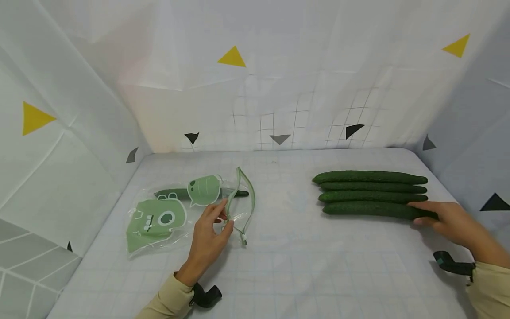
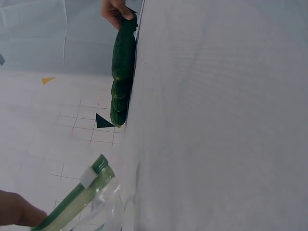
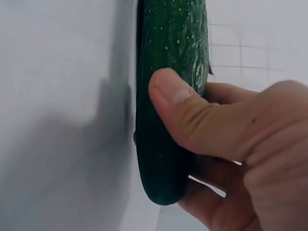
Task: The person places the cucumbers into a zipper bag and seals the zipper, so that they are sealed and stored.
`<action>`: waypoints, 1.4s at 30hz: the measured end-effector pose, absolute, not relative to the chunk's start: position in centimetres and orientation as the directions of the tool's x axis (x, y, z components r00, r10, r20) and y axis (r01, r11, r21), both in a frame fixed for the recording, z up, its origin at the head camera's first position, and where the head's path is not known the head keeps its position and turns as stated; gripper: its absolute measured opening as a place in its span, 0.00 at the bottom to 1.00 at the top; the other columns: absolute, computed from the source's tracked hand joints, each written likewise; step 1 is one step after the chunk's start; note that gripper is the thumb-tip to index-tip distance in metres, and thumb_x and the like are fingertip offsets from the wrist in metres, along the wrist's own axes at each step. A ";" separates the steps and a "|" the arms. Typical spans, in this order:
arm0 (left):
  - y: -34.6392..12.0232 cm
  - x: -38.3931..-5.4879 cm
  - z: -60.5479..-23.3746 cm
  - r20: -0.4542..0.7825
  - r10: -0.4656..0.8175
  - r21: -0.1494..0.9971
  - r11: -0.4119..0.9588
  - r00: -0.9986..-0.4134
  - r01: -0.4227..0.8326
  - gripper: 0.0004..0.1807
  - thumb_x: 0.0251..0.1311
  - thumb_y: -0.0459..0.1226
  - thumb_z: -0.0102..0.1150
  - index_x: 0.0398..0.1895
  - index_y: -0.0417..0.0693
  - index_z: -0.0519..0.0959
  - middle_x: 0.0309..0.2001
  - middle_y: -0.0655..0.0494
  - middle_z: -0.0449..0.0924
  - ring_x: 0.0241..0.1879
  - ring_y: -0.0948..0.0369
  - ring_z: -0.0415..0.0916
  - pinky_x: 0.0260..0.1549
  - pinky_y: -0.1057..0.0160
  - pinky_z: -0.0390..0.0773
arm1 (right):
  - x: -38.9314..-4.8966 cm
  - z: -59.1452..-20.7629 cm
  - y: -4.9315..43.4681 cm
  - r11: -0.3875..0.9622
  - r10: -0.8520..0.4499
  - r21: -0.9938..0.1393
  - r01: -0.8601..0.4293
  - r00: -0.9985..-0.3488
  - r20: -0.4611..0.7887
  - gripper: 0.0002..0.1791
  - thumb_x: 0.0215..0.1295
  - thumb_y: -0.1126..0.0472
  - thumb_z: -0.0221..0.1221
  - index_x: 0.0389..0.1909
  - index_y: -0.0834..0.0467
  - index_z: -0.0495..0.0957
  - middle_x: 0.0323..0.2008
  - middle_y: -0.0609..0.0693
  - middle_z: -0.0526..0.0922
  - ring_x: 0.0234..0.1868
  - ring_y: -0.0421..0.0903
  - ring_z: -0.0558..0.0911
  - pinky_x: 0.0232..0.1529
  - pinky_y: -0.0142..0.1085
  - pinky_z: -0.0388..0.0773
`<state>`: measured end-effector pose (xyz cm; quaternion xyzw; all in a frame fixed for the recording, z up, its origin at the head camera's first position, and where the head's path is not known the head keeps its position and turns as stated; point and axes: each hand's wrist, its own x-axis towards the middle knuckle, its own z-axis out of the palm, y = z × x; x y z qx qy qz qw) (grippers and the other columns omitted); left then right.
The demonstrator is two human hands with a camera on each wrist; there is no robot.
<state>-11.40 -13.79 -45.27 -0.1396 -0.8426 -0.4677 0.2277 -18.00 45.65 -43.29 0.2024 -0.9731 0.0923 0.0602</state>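
A clear zip bag [image 1: 157, 223] printed with green cartoon monsters lies on the left of the table, its mouth spread apart toward the right. Inside it is one cucumber [image 1: 179, 193], partly covered by the print. My left hand [image 1: 209, 235] pinches the near side of the bag's green zip edge [image 2: 72, 204]; a white slider [image 2: 88, 177] shows on that edge in the left wrist view. At the right, my right hand [image 1: 458, 221] grips the right end of the nearest cucumber [image 1: 370, 209], thumb across its skin [image 3: 168, 149] in the right wrist view.
Behind the gripped one, several more cucumbers [image 1: 370, 177] lie side by side in a row. White table cloth [image 1: 287, 266] separates bag and cucumbers. Pale sheets [image 1: 279, 102] with yellow and dark triangles hang at the back and sides. A black wrist device [image 1: 207, 297] sits at each cuff.
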 end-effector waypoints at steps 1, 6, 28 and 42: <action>-13.8 -11.4 -45.3 0.515 0.023 0.724 0.524 -0.857 0.449 0.32 0.59 0.23 0.69 0.69 0.34 0.75 0.44 0.49 0.77 0.44 0.56 0.79 0.44 0.48 0.82 | -17.9 -43.1 45.5 0.900 -0.384 -0.154 -0.407 -0.910 0.158 0.26 0.55 0.64 0.76 0.54 0.68 0.83 0.42 0.66 0.86 0.34 0.56 0.84 0.35 0.51 0.80; -13.8 -11.4 -45.4 0.521 0.022 0.718 0.529 -0.853 0.453 0.32 0.59 0.24 0.69 0.69 0.34 0.75 0.44 0.50 0.77 0.44 0.56 0.79 0.44 0.47 0.82 | -17.3 -42.2 44.2 0.893 -0.387 -0.166 -0.419 -0.901 0.196 0.27 0.58 0.62 0.75 0.58 0.66 0.82 0.36 0.55 0.86 0.18 0.35 0.57 0.23 0.34 0.61; -13.8 -11.5 -45.2 0.524 0.018 0.723 0.519 -0.851 0.456 0.32 0.60 0.25 0.70 0.70 0.35 0.75 0.44 0.51 0.76 0.44 0.57 0.79 0.43 0.48 0.82 | -17.3 -41.1 37.2 0.844 -0.397 -0.218 -0.490 -0.844 0.360 0.25 0.58 0.70 0.73 0.57 0.70 0.81 0.47 0.69 0.85 0.24 0.40 0.71 0.25 0.37 0.68; -13.7 -11.3 -45.2 0.533 0.028 0.714 0.522 -0.846 0.467 0.33 0.60 0.25 0.70 0.71 0.36 0.74 0.44 0.52 0.76 0.41 0.58 0.78 0.39 0.54 0.83 | -17.4 -41.0 33.9 0.832 -0.377 -0.249 -0.496 -0.834 0.402 0.25 0.58 0.67 0.74 0.57 0.68 0.82 0.49 0.67 0.86 0.43 0.64 0.86 0.39 0.60 0.80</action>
